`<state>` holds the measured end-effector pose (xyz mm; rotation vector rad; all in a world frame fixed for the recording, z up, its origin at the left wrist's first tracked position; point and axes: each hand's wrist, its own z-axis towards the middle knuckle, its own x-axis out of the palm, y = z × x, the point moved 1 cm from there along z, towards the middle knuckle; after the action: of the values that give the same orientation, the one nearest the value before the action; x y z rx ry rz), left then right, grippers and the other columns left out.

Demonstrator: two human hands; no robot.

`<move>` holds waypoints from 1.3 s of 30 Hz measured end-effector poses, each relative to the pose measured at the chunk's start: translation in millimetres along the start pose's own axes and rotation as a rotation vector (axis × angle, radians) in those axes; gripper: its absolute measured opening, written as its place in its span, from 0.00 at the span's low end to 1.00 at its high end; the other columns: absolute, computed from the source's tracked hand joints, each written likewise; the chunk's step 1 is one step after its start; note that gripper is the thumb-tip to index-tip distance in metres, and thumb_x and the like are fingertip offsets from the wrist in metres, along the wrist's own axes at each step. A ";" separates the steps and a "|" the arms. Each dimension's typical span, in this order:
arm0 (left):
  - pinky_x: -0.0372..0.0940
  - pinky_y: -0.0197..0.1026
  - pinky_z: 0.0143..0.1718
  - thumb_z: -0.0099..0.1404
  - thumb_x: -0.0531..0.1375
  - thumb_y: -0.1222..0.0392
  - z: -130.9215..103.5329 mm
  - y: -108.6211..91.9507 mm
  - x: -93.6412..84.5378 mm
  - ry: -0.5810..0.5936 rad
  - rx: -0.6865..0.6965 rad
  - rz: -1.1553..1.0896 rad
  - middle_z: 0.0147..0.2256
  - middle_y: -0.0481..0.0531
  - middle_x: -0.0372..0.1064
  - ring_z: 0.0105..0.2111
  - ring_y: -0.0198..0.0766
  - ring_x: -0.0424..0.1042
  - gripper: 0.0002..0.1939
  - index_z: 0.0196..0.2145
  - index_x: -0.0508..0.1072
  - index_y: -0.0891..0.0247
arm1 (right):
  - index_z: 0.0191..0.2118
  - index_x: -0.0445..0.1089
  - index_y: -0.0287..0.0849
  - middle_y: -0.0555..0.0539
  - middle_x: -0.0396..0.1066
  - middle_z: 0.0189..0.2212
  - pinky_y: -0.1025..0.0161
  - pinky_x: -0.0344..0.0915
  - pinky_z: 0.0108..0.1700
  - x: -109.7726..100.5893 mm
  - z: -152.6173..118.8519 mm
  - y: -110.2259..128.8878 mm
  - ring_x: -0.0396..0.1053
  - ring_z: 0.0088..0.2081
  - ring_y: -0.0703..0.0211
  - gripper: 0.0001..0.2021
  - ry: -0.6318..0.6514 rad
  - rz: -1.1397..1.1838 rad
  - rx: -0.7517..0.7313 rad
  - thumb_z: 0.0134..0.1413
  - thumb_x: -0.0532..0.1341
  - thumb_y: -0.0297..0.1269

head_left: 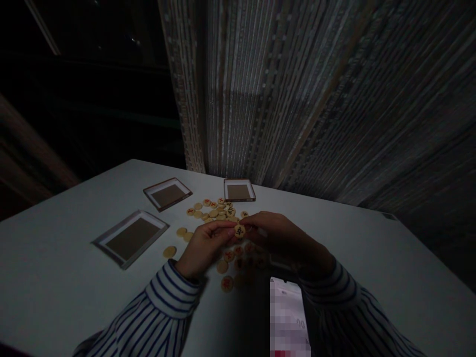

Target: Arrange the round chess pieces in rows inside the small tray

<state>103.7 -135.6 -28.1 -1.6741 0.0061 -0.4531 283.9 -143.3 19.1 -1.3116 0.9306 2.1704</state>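
Between the fingertips of both hands is a round Chinese chess piece [240, 231], its dark character facing me. My left hand [206, 243] pinches it from the left with thumb and fingers. From the right, my right hand [284, 235] closes on the same piece, its fingers partly in shadow. Beyond the hands lies a loose heap of pale round pieces [219, 213], some with red or black characters. Below the hands, more pieces [228, 255] are spread on the table, several darkened by shadow. A few plain-side-up pieces [170, 252] lie left of my left hand.
Three shallow open boxes stand on the white table [74, 263]: a larger one [132, 239] at left, one [169, 195] behind it, and one [238, 192] at the back. A lit phone [289, 312] lies by my right forearm. A striped curtain [238, 99] hangs behind the table.
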 end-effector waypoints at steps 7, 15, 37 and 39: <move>0.68 0.36 0.35 0.44 0.70 0.53 -2.6 1.9 3.0 0.036 -0.019 -0.022 0.28 0.51 0.76 0.29 0.35 0.73 0.19 0.32 0.76 0.66 | 0.45 0.70 0.44 0.47 0.74 0.35 0.63 0.64 0.38 -2.0 -9.0 3.8 0.70 0.36 0.60 0.11 -0.019 -0.013 -0.028 0.57 0.57 0.32; 0.69 0.40 0.34 0.42 0.70 0.50 -8.2 7.8 13.1 0.074 -0.039 0.030 0.29 0.53 0.76 0.29 0.38 0.75 0.21 0.32 0.76 0.66 | 0.47 0.68 0.43 0.46 0.73 0.36 0.63 0.63 0.38 0.0 -30.3 -1.7 0.69 0.36 0.60 0.12 -0.013 -0.036 -0.042 0.56 0.58 0.32; 0.66 0.34 0.31 0.47 0.69 0.54 -19.6 11.3 34.6 0.134 -0.103 0.050 0.27 0.50 0.76 0.28 0.34 0.73 0.16 0.33 0.76 0.65 | 0.40 0.70 0.40 0.45 0.73 0.34 0.62 0.62 0.36 -17.5 -45.3 11.9 0.68 0.35 0.59 0.08 0.062 -0.064 -0.025 0.57 0.57 0.36; 0.66 0.34 0.30 0.46 0.69 0.54 -20.1 12.8 36.6 0.082 -0.108 0.034 0.27 0.50 0.76 0.28 0.34 0.73 0.18 0.33 0.75 0.65 | 0.41 0.69 0.41 0.45 0.73 0.33 0.63 0.62 0.35 -20.5 -45.2 13.5 0.67 0.34 0.59 0.08 0.065 -0.105 -0.022 0.56 0.57 0.35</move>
<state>134.7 -166.4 -28.0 -1.7577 0.1209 -0.5035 311.2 -186.2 27.0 -1.4170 0.8442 2.0750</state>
